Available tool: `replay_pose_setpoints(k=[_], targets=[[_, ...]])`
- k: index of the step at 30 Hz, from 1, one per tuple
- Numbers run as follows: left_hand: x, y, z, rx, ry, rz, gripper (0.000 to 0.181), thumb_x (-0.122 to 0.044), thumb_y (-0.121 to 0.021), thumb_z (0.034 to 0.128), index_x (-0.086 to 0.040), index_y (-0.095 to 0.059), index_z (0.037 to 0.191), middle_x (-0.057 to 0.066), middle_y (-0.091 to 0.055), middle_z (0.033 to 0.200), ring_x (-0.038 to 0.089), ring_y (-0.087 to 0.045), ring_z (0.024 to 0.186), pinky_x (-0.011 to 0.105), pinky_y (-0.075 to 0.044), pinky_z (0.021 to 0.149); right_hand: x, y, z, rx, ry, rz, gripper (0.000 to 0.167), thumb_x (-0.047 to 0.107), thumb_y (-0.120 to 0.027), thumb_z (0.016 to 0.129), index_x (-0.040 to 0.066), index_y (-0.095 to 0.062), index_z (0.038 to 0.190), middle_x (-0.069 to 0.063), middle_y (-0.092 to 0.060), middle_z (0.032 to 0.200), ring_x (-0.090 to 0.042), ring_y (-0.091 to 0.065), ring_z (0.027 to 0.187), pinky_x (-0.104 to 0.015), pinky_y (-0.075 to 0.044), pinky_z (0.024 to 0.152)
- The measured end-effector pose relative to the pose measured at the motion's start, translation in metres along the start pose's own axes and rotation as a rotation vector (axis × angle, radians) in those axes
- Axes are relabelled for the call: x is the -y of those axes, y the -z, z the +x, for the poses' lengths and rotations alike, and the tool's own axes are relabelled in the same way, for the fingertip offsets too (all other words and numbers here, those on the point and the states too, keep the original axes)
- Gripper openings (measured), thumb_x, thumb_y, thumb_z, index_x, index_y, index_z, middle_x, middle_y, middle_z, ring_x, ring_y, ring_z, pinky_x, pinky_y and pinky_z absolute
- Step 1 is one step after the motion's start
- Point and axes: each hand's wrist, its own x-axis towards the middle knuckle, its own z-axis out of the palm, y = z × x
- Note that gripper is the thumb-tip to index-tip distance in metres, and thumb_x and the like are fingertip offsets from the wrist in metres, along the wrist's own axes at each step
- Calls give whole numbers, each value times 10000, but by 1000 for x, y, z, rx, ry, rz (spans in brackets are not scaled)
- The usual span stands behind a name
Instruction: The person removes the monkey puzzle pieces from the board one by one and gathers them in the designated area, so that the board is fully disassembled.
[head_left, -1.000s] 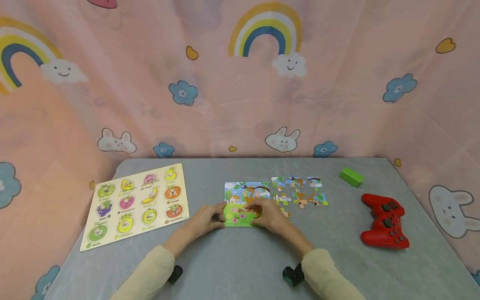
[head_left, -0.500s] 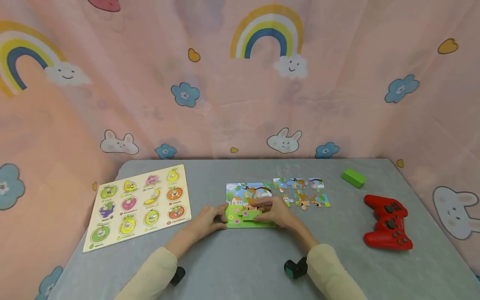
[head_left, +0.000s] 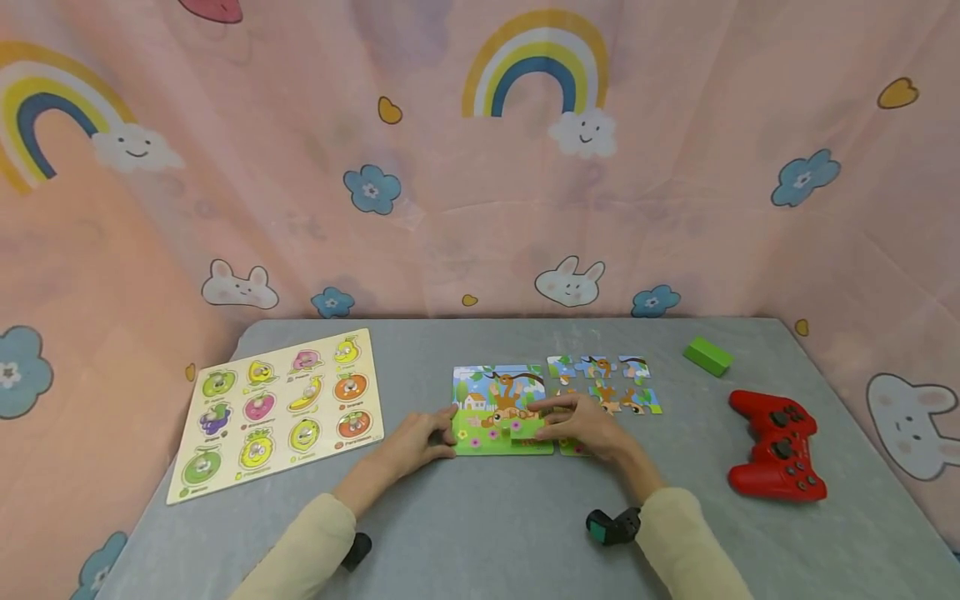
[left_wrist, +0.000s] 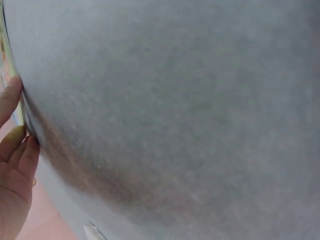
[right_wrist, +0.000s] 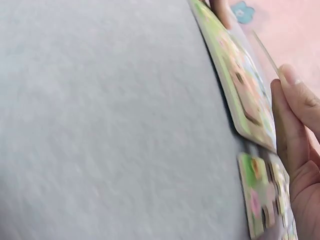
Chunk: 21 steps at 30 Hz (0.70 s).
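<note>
A jigsaw board [head_left: 474, 423] with a monkey picture lies mid-table. My left hand [head_left: 411, 442] holds its left edge, thumb and fingers apart along it, as the left wrist view also shows. My right hand [head_left: 588, 427] pinches a green puzzle piece [head_left: 525, 429] just above the board's lower right part. In the right wrist view the puzzle piece [right_wrist: 265, 52] appears edge-on between thumb and finger, while a recess shows in the board [right_wrist: 230, 97]. Several loose pieces [head_left: 628, 400] lie in rows right of the board, some partly hidden by the right hand.
A fruit puzzle board [head_left: 281, 450] lies at the left. At the right are a green block [head_left: 707, 357] and a red game controller [head_left: 777, 447]. A pink printed curtain [head_left: 480, 208] hangs behind the grey table [head_left: 480, 525].
My right hand has lifted the green piece off the board and moved right with it. The left hand stays at the board's left edge.
</note>
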Motion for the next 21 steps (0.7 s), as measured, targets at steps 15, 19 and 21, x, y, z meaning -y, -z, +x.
replay_pose_setpoints(k=[15,19,21], targets=[[-1,0,0,-2,-2,4,159,-81,-753,806,-101,-607,747,263,-473,1363,338,-449,1294,446,-409,1023,-7,36,-20,-49,-29,-19,516,34,-763,797,-114,-566,1250,-212,-569,1296,-151,-641,1007,-295,-549,805],[-1,0,0,-4,-3,-3,158,-75,-753,806,-98,-607,750,263,-475,1361,338,-448,1294,448,-406,1025,-9,46,-28,-41,-31,-10,524,15,-747,807,-134,-538,1264,-184,-577,1290,-109,-634,961,-269,-547,786],[-1,0,0,-8,-6,-5,156,-71,-755,802,-95,-609,751,267,-478,1356,340,-450,1292,447,-407,1025,-9,52,-33,-32,-25,-10,520,11,-734,819,-145,-525,1269,-176,-574,1291,-92,-616,981,-262,-541,800]])
